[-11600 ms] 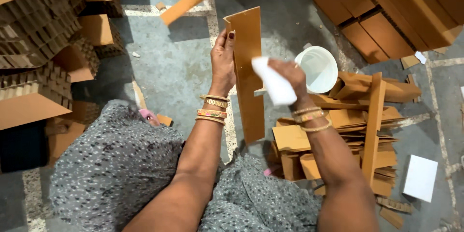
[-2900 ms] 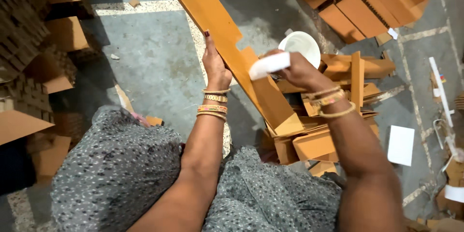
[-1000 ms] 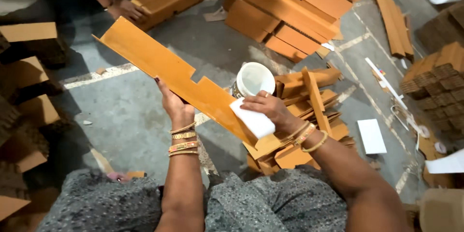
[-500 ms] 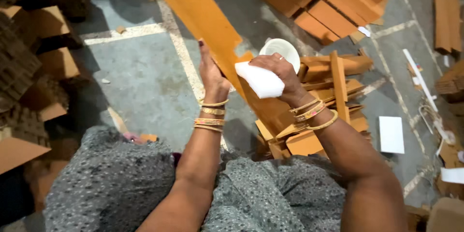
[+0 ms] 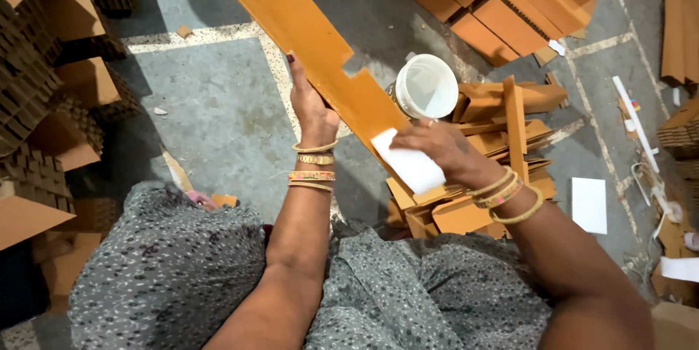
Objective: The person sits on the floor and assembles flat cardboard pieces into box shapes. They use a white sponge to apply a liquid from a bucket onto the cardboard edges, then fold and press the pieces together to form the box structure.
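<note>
While held, notched orange cardboard strip [image 5: 320, 51]

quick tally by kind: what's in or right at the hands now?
Long orange cardboard strip, held by left hand: 1
White pad, in right hand: 1
White round container, beside the strip: 1
Total: 3

Tub [image 5: 427, 88] on floor [image 5: 211, 109], behind cardboard pile [image 5: 480, 175]

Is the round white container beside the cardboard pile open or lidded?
Open. The white container shows a bare rim and a pale inside with no lid on it. Whether it holds anything cannot be told, since the interior looks uniformly white.
</note>
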